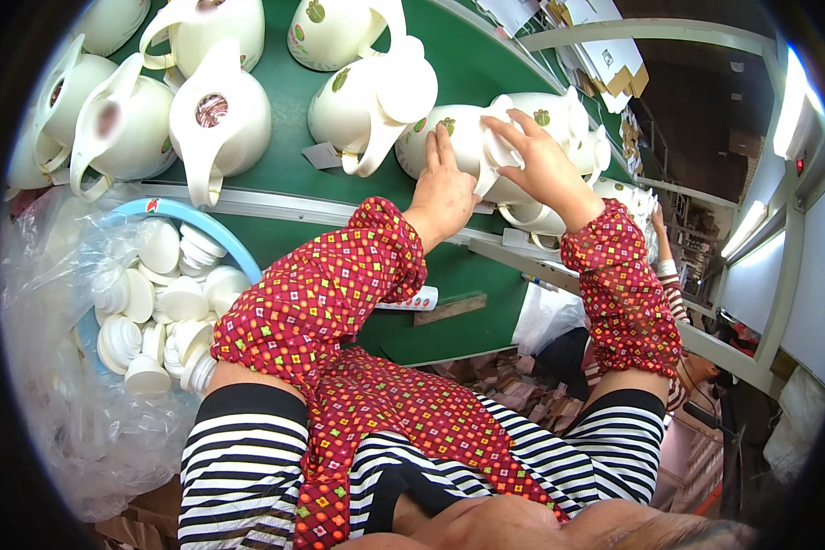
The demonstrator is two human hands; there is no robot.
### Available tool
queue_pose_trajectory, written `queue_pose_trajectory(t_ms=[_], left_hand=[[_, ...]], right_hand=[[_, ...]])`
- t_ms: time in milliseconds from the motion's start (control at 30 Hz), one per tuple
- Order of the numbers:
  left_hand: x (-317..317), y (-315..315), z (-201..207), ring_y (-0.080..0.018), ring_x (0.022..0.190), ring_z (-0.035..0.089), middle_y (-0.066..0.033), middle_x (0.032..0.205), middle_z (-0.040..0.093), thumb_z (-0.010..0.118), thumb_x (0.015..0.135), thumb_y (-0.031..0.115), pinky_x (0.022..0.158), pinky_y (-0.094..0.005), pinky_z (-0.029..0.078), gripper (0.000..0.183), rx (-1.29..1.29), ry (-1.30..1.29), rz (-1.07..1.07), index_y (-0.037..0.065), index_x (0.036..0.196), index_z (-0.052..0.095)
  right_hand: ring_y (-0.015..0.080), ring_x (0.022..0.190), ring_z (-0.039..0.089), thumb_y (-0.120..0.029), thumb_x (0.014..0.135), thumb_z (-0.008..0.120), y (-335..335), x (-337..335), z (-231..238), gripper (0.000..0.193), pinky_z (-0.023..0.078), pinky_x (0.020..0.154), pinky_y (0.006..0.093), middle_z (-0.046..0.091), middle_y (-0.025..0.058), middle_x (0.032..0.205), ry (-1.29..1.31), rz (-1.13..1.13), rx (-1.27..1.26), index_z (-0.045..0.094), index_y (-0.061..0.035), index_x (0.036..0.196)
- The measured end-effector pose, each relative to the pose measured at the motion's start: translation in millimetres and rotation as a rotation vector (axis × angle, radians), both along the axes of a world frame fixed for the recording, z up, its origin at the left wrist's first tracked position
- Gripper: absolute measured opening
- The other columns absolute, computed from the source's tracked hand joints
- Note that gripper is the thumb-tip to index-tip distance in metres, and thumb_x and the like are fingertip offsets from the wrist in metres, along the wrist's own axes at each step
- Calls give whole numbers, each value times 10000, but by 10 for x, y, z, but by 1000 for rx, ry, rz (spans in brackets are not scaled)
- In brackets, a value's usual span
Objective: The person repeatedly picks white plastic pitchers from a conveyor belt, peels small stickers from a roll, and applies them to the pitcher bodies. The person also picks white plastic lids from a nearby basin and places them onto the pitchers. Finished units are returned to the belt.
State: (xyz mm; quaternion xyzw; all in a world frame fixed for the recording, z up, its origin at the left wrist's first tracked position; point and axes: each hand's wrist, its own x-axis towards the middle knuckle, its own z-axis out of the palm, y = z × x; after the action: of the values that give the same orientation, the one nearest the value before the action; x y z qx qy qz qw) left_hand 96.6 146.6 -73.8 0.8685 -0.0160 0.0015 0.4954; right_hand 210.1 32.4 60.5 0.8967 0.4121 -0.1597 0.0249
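Note:
A white insulated jug (465,131) with a printed plant motif is between my hands on the green workbench (284,137). My left hand (442,191) presses against its near side, two fingers stretched along the body and the others curled by the handle. My right hand (543,163) reaches over its top, fingers bent round the white lid (497,151). The thumb side of that hand hides part of the lid. Just left stands another jug (357,101), its lid on. Farther left, a jug without a lid (220,124) shows a shiny inner opening.
A blue basin (234,240) holds several white round lids (160,302) beside clear plastic wrapping (50,339). More jugs (545,115) crowd the bench to the right. A metal rail (293,203) crosses the bench. A white tube-shaped item (417,298) lies near me. Another person's arm (662,243) shows at right.

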Motion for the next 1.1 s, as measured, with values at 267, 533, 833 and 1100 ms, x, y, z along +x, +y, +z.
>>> queue_pose_trajectory(t_ms=[267,533,833,1100], left_hand=[[6,-14,-14,-614,1479,216,-446,1612,58,826,843,257,1150,-500,432,227,-45,34,-15,36,889,803],[26,-5,-40,-601,1484,229,-438,1620,58,830,840,250,1123,-489,465,208,-59,56,-1,48,879,803],[28,-28,-85,-606,1470,253,-429,1618,85,832,838,256,1113,-485,482,204,-52,42,5,59,880,802],[25,-76,-94,-613,1465,255,-428,1620,78,831,834,267,1100,-489,493,221,-40,27,13,58,893,796]], right_hand=[[424,1264,586,5,844,706,-133,103,5,554,517,1067,463,496,190,1514,-56,261,-18,643,-212,1351],[449,1101,673,-316,773,883,56,10,164,897,562,931,481,539,285,1427,-48,-7,-226,431,-133,1526],[474,1083,669,-415,858,810,-178,185,-71,836,544,966,494,664,298,1113,-133,264,-94,421,-44,1497],[382,720,736,-591,934,617,29,-17,-517,789,596,645,440,706,242,826,-379,-240,-204,498,115,1266]])
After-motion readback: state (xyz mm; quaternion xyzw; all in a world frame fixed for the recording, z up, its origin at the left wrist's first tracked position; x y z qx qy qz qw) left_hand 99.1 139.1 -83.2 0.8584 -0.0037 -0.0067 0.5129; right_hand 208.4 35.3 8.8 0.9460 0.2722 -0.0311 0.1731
